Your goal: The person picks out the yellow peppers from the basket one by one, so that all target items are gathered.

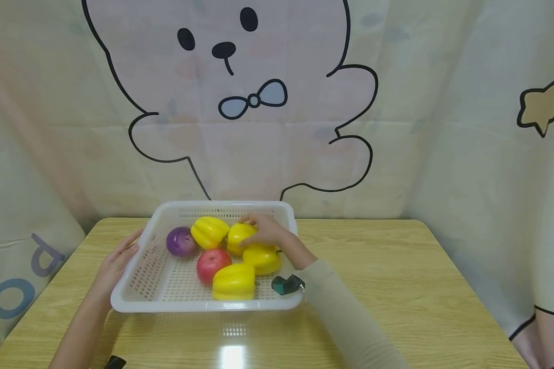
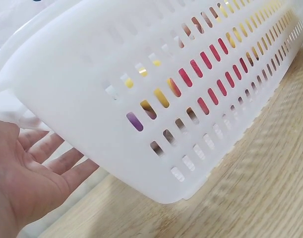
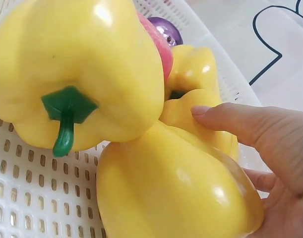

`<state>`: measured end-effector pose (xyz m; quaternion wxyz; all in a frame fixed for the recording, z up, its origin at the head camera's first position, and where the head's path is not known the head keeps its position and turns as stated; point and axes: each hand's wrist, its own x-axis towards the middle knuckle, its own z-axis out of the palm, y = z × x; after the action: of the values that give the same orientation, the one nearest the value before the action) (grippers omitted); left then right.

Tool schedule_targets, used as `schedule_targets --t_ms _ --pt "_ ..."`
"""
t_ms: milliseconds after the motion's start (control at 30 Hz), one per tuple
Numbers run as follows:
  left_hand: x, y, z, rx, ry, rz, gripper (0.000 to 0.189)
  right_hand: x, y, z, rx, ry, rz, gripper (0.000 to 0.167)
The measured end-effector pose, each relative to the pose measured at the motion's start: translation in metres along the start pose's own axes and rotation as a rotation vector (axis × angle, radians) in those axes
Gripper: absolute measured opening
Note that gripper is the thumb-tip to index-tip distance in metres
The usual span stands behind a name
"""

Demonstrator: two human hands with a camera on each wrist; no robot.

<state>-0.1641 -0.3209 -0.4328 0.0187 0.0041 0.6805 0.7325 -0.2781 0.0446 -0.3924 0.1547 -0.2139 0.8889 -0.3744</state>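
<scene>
A white perforated plastic basket (image 1: pixel 166 302) stands on the table, with several yellow bell peppers in it. My right hand (image 1: pixel 270 230) reaches inside and holds one yellow bell pepper (image 1: pixel 238 239) near the back right. Its thumb lies on that pepper in the right wrist view; other fingers are partly hidden behind a nearer yellow pepper (image 3: pixel 176 188). Left of these are a red round fruit (image 1: pixel 213 266) and a purple round one (image 1: pixel 182 242). Along the basket's left side, my left hand (image 1: pixel 118 264) touches the outer wall, its fingers extended (image 2: pixel 67 161).
The wooden table (image 1: pixel 374 287) extends to the right and front of the basket. A printed cloth curtain (image 1: pixel 304 154) hangs right behind the table. Dark devices show at both wrists, the right one (image 1: pixel 286 285) over the basket's front right corner.
</scene>
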Motion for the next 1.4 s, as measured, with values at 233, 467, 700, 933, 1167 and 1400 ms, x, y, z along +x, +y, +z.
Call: schedule_targets --t_ms 233,467,700,933,1167,1400 --pt "0.002 0.000 0.000 -0.023 -0.015 0.014 0.037 0.000 -0.001 -0.001 -0.001 -0.005 0.016 0.062" --pt "0.003 0.000 -0.001 -0.027 -0.005 0.019 0.036 0.001 -0.002 -0.002 0.008 0.019 0.011 0.061" --pt "0.002 0.000 -0.002 -0.006 -0.004 0.011 0.036 0.003 -0.001 -0.002 0.006 0.027 0.013 0.062" --pt "0.002 0.000 -0.001 0.020 0.021 -0.017 0.036 0.003 -0.003 -0.003 -0.002 0.036 -0.010 0.061" --pt "0.001 0.000 0.000 0.004 0.005 -0.002 0.037 -0.003 -0.014 -0.005 -0.060 0.049 -0.041 0.060" --pt "-0.001 0.001 0.001 0.013 -0.011 0.007 0.038 -0.006 -0.018 -0.006 -0.060 0.068 -0.029 0.064"
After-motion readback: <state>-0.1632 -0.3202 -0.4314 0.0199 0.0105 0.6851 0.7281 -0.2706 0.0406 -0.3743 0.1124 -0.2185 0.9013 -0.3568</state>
